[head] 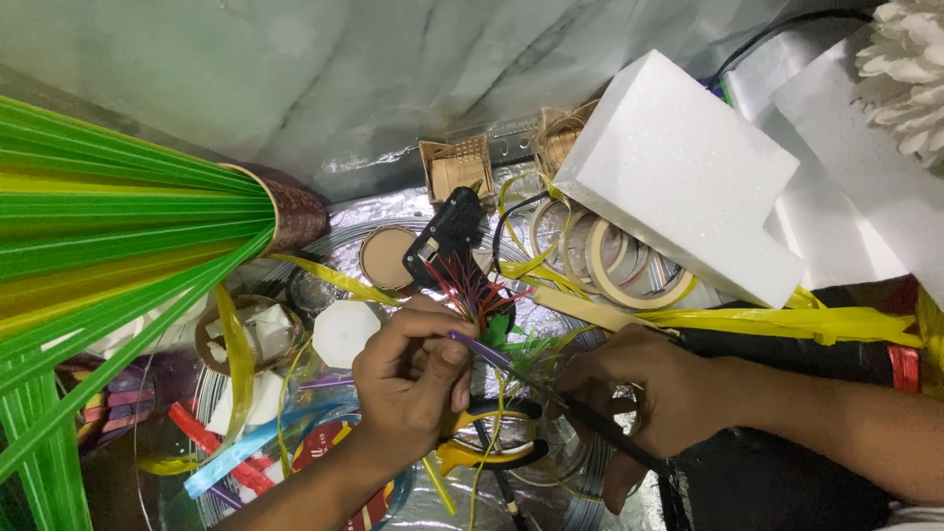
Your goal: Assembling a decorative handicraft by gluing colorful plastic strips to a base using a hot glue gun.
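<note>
My left hand [418, 379] pinches the end of a purple plastic strip [482, 349] between thumb and fingers. My right hand [629, 398] grips a thin dark stem [590, 428] that the purple strip runs along. Just above both hands stands a small bunch of red, purple and green plastic strips [482, 295]. A black glue gun [442, 236] lies right behind that bunch. Yellow-handled scissors [487, 447] lie under my hands.
A fan of long green and yellow strips [108, 216] fills the left side. White foam blocks [688, 182] sit at the upper right above tape rolls [629, 270]. Yellow ribbon [787, 323], a white hexagonal piece [344, 332] and coloured scraps litter the foil-covered tray [344, 251].
</note>
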